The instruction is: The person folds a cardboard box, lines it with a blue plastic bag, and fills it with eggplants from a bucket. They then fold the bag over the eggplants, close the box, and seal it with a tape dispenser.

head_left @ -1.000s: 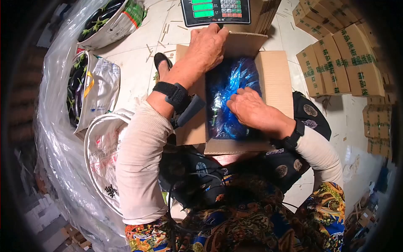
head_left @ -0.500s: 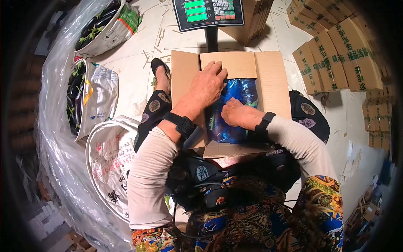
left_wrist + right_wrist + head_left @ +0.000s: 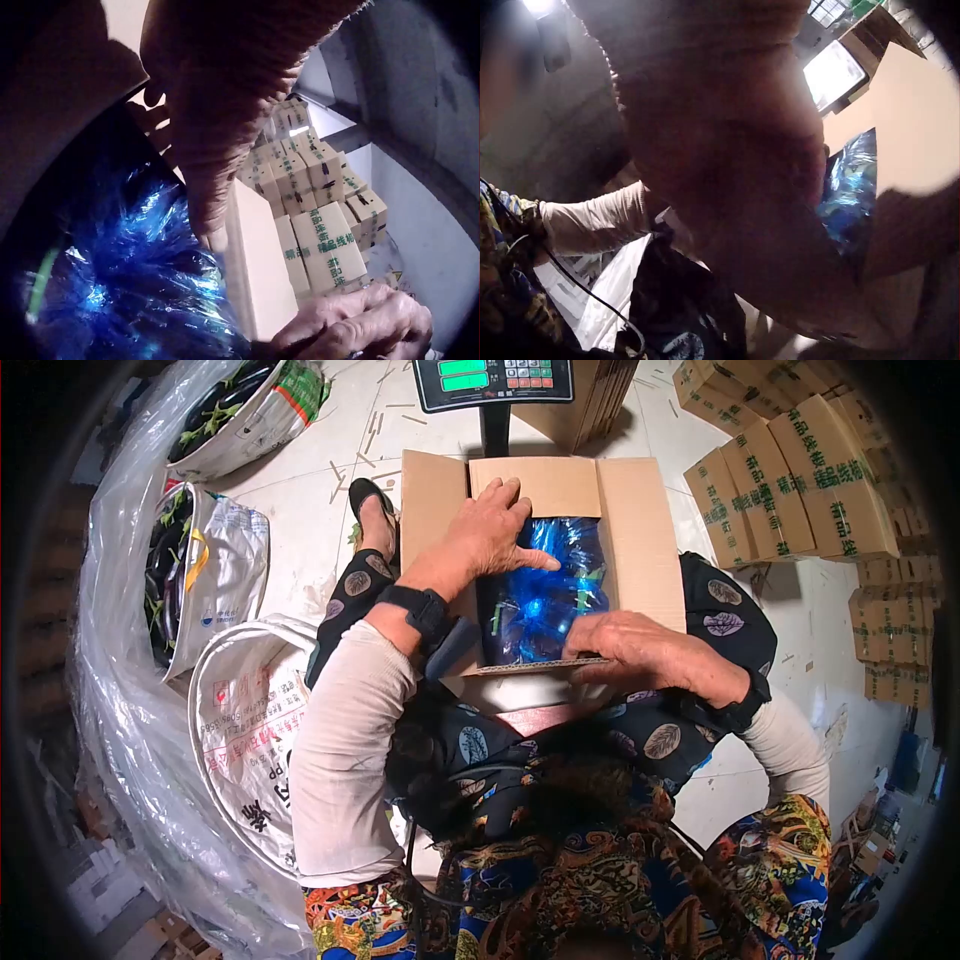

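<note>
An open cardboard box (image 3: 640, 540) sits between the person's legs, holding a shiny blue plastic bag (image 3: 545, 595) with green bits showing through it. The left hand (image 3: 485, 532) rests with spread fingers on the folded-in far flap (image 3: 560, 485), its thumb reaching over the bag. At the near right corner, the right hand (image 3: 640, 645) pinches the raised near flap (image 3: 530, 668) between thumb and fingers. In the left wrist view, the blue bag (image 3: 142, 285) lies below the left hand (image 3: 225, 97), and the right hand (image 3: 360, 326) appears at the bottom.
A scale with a lit display (image 3: 495, 382) stands beyond the box. Sacks of eggplants (image 3: 235, 550) and a round white sack (image 3: 245, 730) are at the left, beside clear plastic sheeting (image 3: 110, 640). Printed cartons (image 3: 800, 480) are stacked at the right.
The far flap has folded inward under the left hand. The right hand has left the blue bag for the near flap, which now stands raised instead of lying outward.
</note>
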Demonstrator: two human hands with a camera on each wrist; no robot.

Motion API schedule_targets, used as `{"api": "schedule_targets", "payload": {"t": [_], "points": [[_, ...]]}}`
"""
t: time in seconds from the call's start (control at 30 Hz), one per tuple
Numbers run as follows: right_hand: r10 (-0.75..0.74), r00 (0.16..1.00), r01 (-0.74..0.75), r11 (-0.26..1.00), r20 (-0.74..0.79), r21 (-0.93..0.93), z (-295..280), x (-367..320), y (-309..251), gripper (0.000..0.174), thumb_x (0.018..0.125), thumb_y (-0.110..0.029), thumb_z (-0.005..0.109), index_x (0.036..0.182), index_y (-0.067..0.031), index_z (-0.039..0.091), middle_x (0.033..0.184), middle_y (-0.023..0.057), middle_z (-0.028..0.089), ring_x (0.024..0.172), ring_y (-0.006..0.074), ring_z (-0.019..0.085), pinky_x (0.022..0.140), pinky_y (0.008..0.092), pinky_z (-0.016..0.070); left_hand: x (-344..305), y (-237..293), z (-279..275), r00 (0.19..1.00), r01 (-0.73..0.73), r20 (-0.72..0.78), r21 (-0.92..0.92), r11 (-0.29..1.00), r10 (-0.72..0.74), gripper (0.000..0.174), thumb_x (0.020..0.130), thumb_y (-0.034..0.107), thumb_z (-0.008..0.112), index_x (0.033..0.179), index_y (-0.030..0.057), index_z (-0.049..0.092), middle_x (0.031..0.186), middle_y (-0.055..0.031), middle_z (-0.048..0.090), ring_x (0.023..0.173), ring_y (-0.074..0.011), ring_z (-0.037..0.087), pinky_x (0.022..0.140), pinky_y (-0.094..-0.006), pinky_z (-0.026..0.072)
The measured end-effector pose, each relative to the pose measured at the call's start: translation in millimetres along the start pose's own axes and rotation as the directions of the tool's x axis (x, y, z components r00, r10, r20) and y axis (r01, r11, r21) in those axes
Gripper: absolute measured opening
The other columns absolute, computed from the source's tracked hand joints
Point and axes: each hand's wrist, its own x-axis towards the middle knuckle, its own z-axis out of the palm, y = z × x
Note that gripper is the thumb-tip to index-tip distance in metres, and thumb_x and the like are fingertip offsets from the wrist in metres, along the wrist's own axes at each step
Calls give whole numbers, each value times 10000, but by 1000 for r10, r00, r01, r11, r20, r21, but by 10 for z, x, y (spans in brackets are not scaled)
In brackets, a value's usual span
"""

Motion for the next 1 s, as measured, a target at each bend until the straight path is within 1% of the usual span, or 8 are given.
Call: {"api": "schedule_targets", "payload": {"t": [0.3,0.6,0.7,0.77,0.8,0.83,0.9,1.0], "points": [[382,923,-384,906,44,181,-217,226,289,433,798,-417,709,862,9,660,654,164,620,600,300,561,604,380,451,71,-26,-3,985,60,164,-58,997,-49,1091,604,732,700,1350,-22,445,1491,-258,269,1411,-394,208,1122,-497,255],[204,899,-364,841,-388,-401,81,337,197,594,672,-347,795,1084,-22,517,1063,221,564,1047,368,527,845,435,436,-34,111,46,974,0,224,172,985,-40,1418,352,700,817,1416,-51,256,1522,-287,156,1422,-446,138,1082,-531,285],[-61,728,-363,811,-683,-458,-45,268,248,647,689,-302,799,1195,-18,514,1217,228,515,1094,405,490,932,482,386,-57,106,29,975,15,219,150,989,-48,1413,347,683,830,1412,-55,265,1523,-284,156,1425,-439,135,1082,-533,283],[14,429,-532,812,-903,-240,-145,75,591,677,766,-312,733,1290,7,447,1253,252,498,1131,413,473,972,476,370,-53,88,69,978,19,204,149,989,-50,1412,345,674,837,1411,-54,266,1523,-283,157,1426,-438,133,1080,-535,285],[102,298,-547,833,-949,-82,-154,-68,798,591,846,-328,643,1266,48,467,1240,276,516,1125,418,492,987,469,379,-52,95,89,979,19,197,146,989,-48,1411,344,669,841,1411,-54,266,1523,-282,157,1426,-437,133,1079,-536,286],[560,210,-553,744,-801,375,-181,-208,969,519,920,-320,562,1265,61,494,1229,244,563,1127,343,545,999,405,403,-56,111,81,977,23,208,133,991,-51,1387,361,651,844,1414,-39,262,1524,-279,154,1427,-436,125,1080,-550,279],[810,490,-23,380,-321,925,-73,-325,895,503,973,-331,503,1306,46,496,1267,172,581,1160,252,556,1007,345,407,-52,119,24,972,32,227,120,992,-59,1341,395,615,851,1419,-11,253,1525,-273,149,1430,-435,110,1082,-578,264],[492,595,16,784,-636,621,62,-190,351,523,1004,-334,444,1403,4,414,1381,129,502,1266,213,473,1063,306,345,-58,80,94,984,6,176,166,986,-36,1406,330,666,838,1400,-58,283,1516,-283,176,1418,-444,149,1064,-539,296]]}}
